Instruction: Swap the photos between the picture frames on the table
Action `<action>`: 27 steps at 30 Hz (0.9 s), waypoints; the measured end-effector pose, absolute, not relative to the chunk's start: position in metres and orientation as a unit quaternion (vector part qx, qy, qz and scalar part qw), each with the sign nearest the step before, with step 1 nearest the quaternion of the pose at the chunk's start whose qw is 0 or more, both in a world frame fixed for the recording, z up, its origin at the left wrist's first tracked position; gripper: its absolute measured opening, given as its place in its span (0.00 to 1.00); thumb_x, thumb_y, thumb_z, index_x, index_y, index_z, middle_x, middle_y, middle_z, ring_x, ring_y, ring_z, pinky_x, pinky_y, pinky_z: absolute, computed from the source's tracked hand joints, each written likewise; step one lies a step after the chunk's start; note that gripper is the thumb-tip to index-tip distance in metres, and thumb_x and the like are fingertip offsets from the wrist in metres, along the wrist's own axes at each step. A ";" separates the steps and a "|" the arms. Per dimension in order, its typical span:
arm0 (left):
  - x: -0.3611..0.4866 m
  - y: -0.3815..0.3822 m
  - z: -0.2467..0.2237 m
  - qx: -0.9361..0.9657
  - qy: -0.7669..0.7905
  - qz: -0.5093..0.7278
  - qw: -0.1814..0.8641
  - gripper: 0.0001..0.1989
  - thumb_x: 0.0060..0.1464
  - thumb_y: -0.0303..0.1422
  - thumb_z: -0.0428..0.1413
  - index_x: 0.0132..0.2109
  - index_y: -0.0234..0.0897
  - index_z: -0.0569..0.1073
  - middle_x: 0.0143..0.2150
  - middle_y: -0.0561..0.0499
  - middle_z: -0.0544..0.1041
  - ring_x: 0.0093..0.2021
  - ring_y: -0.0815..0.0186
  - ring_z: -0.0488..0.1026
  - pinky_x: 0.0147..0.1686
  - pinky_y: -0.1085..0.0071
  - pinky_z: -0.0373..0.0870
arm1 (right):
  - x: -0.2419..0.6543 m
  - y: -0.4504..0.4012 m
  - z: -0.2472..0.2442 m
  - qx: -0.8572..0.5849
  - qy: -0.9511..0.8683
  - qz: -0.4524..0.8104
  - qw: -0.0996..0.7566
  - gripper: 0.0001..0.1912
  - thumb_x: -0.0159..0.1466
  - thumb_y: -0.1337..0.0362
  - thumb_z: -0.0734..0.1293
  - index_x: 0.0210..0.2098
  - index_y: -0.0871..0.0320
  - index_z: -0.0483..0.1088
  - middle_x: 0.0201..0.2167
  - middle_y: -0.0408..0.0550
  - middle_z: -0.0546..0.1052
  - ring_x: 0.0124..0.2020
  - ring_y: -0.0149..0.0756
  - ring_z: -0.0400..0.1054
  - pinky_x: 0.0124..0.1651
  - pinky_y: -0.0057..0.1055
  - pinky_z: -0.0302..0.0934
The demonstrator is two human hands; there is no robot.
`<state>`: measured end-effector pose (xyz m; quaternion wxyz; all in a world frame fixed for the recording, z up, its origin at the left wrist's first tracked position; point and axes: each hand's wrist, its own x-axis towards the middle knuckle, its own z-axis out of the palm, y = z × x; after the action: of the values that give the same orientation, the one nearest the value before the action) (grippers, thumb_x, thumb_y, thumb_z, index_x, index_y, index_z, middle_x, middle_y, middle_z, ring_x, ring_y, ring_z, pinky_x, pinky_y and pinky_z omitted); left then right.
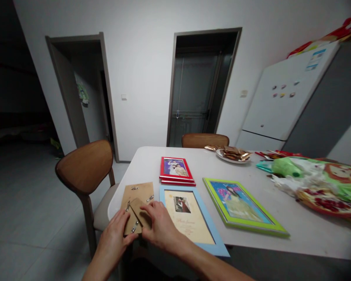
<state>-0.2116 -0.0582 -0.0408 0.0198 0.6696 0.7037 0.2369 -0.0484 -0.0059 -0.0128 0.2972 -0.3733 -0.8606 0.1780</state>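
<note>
A brown backing board (139,188) with several metal clips lies at the table's left front edge. My left hand (114,230) grips its left and lower edge between thumb and fingers. My right hand (158,226) pinches a brown flap (140,210) that stands tilted up from the board. Just right of the board lies a light blue frame (203,203) with a small photo and printed text. Behind it, red frames (175,180) are stacked, a wedding photo on top. A lime green frame (251,225) with a photo of a person in a dress lies farther right.
The white table (199,166) also bears a plate (234,159) of wrapped items at the back and a red-rimmed dish (333,210) beside bags at the right. Wooden chairs (86,166) stand at the left and behind the table.
</note>
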 end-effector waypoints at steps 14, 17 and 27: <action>-0.091 -0.047 -0.018 0.778 0.579 0.221 0.104 0.18 0.44 0.29 0.57 0.45 0.32 0.68 0.53 0.40 0.66 0.54 0.57 0.60 0.53 0.62 0.58 | 0.095 -0.003 -0.008 -0.445 -0.833 0.198 0.262 0.20 0.46 0.70 0.59 0.38 0.58 0.69 0.42 0.50 0.68 0.45 0.38 0.61 0.50 0.35 0.54; -0.085 -0.041 -0.020 0.782 0.580 0.204 0.106 0.18 0.43 0.29 0.58 0.45 0.32 0.68 0.53 0.40 0.66 0.54 0.57 0.60 0.54 0.63 0.57 | 0.100 0.002 -0.017 -0.452 -0.833 0.188 0.260 0.19 0.46 0.69 0.59 0.38 0.58 0.69 0.42 0.50 0.69 0.44 0.38 0.61 0.49 0.33 0.54; -0.091 -0.039 -0.024 0.787 0.571 0.198 0.120 0.16 0.45 0.33 0.57 0.44 0.36 0.68 0.53 0.44 0.67 0.53 0.58 0.61 0.54 0.58 0.54 | 0.099 0.000 -0.022 -0.467 -0.839 0.149 0.237 0.20 0.46 0.69 0.60 0.40 0.58 0.70 0.43 0.52 0.69 0.45 0.39 0.61 0.49 0.35 0.53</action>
<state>-0.0909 -0.0387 -0.0240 0.1197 0.7874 0.5715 0.1977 0.0990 -0.0003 -0.0221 0.2367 -0.4667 -0.8391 0.1489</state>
